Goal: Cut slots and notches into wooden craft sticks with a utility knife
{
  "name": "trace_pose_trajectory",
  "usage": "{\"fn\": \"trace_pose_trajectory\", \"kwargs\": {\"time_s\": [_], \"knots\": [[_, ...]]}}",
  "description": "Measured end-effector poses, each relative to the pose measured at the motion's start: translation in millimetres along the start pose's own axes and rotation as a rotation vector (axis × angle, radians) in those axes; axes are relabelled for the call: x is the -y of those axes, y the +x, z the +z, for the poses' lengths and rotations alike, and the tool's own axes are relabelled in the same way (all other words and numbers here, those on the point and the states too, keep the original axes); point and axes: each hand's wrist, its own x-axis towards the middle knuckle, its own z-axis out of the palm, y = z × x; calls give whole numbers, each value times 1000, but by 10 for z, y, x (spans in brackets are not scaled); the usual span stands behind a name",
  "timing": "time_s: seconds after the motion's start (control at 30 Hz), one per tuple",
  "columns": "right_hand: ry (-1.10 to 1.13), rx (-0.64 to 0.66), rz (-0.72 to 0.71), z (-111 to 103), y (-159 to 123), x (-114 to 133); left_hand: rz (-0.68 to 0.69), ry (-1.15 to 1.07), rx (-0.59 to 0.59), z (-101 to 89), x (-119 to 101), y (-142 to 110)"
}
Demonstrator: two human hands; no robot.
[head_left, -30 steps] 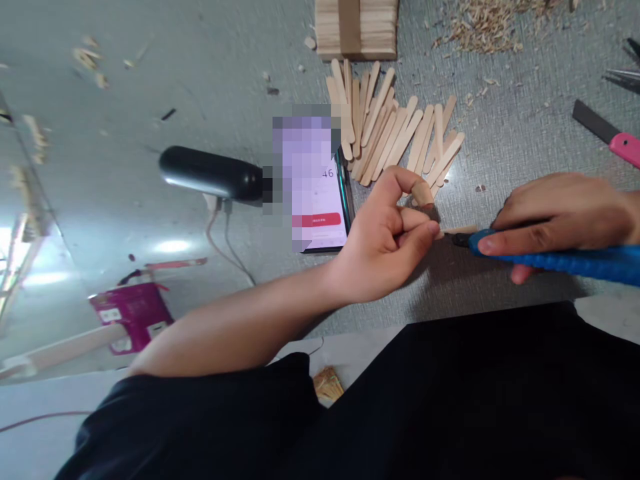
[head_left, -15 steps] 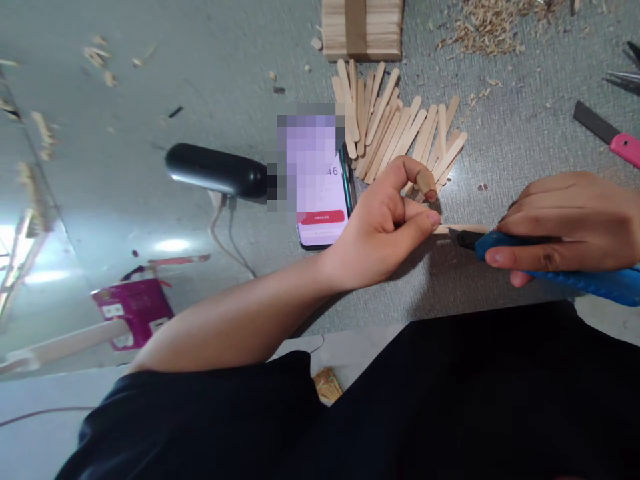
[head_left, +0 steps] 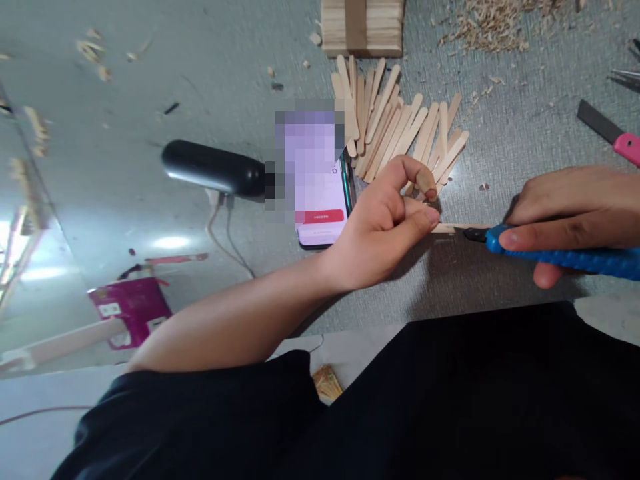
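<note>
My left hand (head_left: 387, 230) pinches one end of a wooden craft stick (head_left: 445, 228) between thumb and fingers, low over the table. My right hand (head_left: 570, 213) is wrapped round a blue utility knife (head_left: 560, 259), its thumb along the handle. The knife's dark blade tip lies at the stick, a little right of my left thumb. Whether the blade cuts into the wood I cannot tell. Just beyond my left hand, a loose pile of craft sticks (head_left: 390, 133) fans out on the table.
A lit phone (head_left: 320, 230), partly blurred, lies left of the pile, beside a black cylindrical device (head_left: 215, 170) with cables. Behind are a banded stick bundle (head_left: 333, 30) and wood shavings (head_left: 493, 30). A pink-handled knife (head_left: 627, 148) lies at right, a purple packet (head_left: 135, 310) at left.
My right hand and the blue knife have shifted slightly right along the stick, away from my left thumb. My left hand keeps its pinch in nearly the same place.
</note>
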Motion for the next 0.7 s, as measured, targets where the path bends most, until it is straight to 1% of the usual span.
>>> {"fn": "trace_pose_trajectory", "kwargs": {"time_s": [0.07, 0.23, 0.3, 0.5, 0.53, 0.6, 0.67, 0.7], "knots": [[134, 79, 4, -15, -14, -51, 20, 41, -24, -4, 20, -5], [231, 291, 16, -141, -25, -154, 60, 166, -43, -2, 13, -8], [251, 292, 14, -148, -23, -147, 55, 178, -31, 4, -2, -10], [316, 183, 83, -98, 19, -72, 46, 166, -40, 32, -24, -13], [323, 180, 121, -96, 41, -66, 38, 150, -38, 34, -30, -12], [350, 201, 249, -89, 100, -55, 21, 120, -42, 33, -49, -5], [387, 280, 395, -66, 167, -34, 15, 110, -36, 28, -73, 4], [391, 322, 444, -48, 195, -15, 15, 113, -21, 25, -85, 8]]}}
